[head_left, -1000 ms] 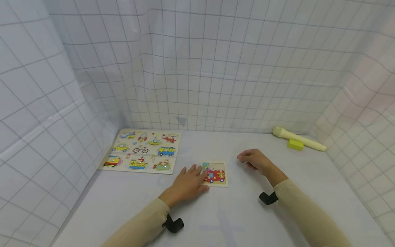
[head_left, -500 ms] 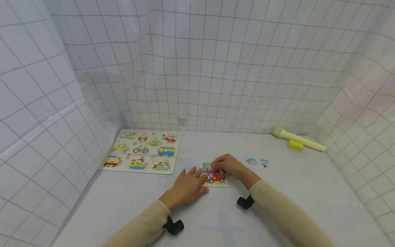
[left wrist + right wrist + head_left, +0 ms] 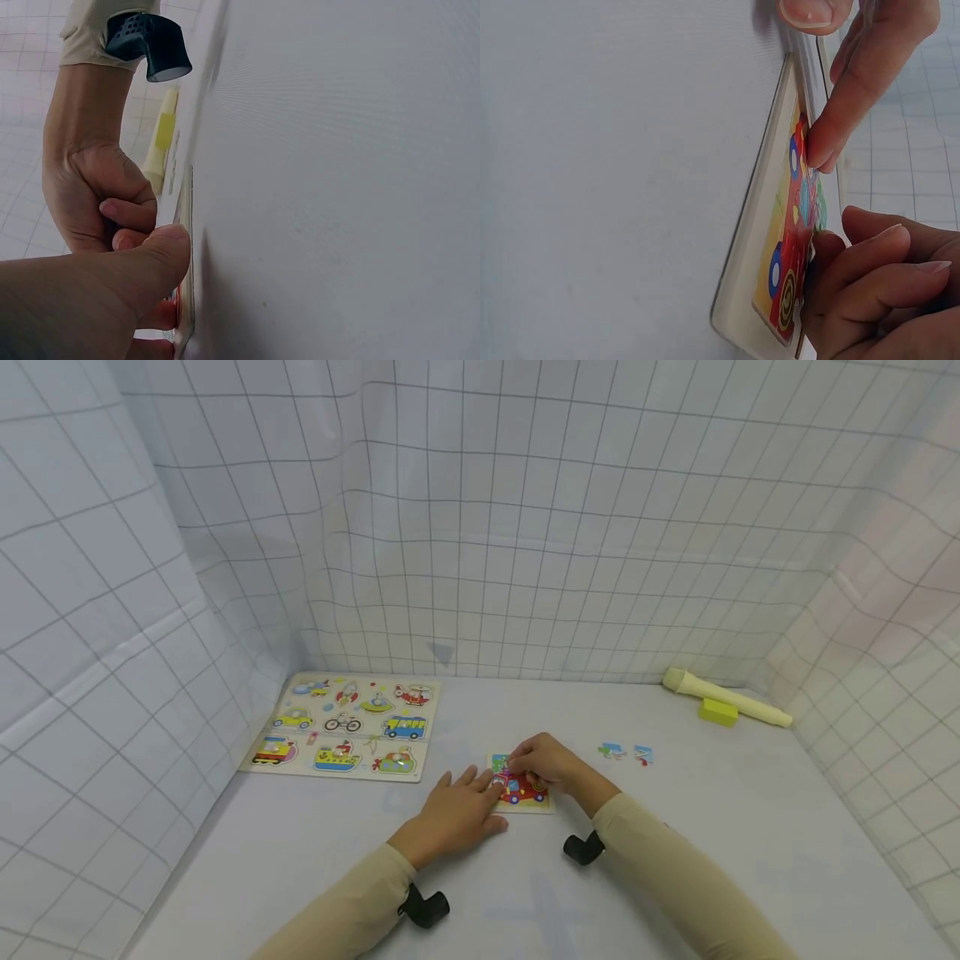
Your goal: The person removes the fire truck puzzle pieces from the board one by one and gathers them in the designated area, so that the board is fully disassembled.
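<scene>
A small jigsaw puzzle (image 3: pixel 525 795) in a pale wooden frame lies on the table, its picture a red fire engine. The left hand (image 3: pixel 457 806) rests over its left side with fingers spread, one fingertip on the picture in the right wrist view. Over the upper part of the frame is the right hand (image 3: pixel 543 760), its thumb and fingers drawn together in a pinch right at the picture (image 3: pixel 802 217). The puzzle piece in that pinch is mostly hidden by the fingers. Two loose puzzle pieces, one (image 3: pixel 612 751) nearer and another (image 3: pixel 642 755), lie right of the hand.
A large peg puzzle board (image 3: pixel 348 727) with vehicle pictures lies at the back left. At the back right are a cream baton-shaped thing (image 3: pixel 750 705) and a yellow block (image 3: pixel 717 712) against it. White gridded curtains (image 3: pixel 480 527) enclose the table's back and sides.
The right hand has moved left from the loose pieces onto the puzzle, uncovering two pieces, and has since shifted slightly further left. The left hand stays in place.
</scene>
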A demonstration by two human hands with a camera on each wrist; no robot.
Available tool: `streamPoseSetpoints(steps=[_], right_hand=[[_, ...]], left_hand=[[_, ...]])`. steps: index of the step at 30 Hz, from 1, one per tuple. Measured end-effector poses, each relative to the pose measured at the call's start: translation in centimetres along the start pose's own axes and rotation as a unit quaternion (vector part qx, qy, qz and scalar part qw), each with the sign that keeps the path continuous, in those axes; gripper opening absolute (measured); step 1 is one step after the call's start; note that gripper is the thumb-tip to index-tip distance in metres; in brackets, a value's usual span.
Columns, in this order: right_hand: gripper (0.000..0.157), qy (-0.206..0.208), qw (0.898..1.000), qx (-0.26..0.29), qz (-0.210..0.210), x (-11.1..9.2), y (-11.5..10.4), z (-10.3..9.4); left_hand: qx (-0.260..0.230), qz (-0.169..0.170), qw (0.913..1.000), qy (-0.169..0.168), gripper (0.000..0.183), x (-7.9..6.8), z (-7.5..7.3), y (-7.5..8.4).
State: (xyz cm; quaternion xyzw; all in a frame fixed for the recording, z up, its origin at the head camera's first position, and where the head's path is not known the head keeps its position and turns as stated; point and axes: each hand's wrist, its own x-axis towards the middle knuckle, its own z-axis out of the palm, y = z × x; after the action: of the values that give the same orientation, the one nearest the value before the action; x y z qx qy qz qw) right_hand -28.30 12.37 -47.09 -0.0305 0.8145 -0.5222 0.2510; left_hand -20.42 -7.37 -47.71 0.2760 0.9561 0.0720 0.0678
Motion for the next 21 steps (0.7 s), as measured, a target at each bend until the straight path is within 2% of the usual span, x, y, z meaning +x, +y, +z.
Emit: streamPoseSetpoints(steps=[7, 13, 21], right_hand=[[0.005, 0.011, 1.0, 0.021, -0.014, 0.2, -0.2, 0.5], [0.006, 0.033, 0.999, 0.019, -0.023, 0.3, -0.6, 1.0], [0.006, 0.044, 0.997, 0.051, -0.025, 0.4, -0.3, 0.8]], left_hand=[[0.004, 0.005, 1.0, 0.002, 0.063, 0.0, 0.0, 0.0], [0.005, 0.007, 1.0, 0.004, 0.063, 0.1, -0.1, -0.1], [0.006, 0.006, 0.9999, -0.01, 0.065, 0.1, 0.1, -0.1]])
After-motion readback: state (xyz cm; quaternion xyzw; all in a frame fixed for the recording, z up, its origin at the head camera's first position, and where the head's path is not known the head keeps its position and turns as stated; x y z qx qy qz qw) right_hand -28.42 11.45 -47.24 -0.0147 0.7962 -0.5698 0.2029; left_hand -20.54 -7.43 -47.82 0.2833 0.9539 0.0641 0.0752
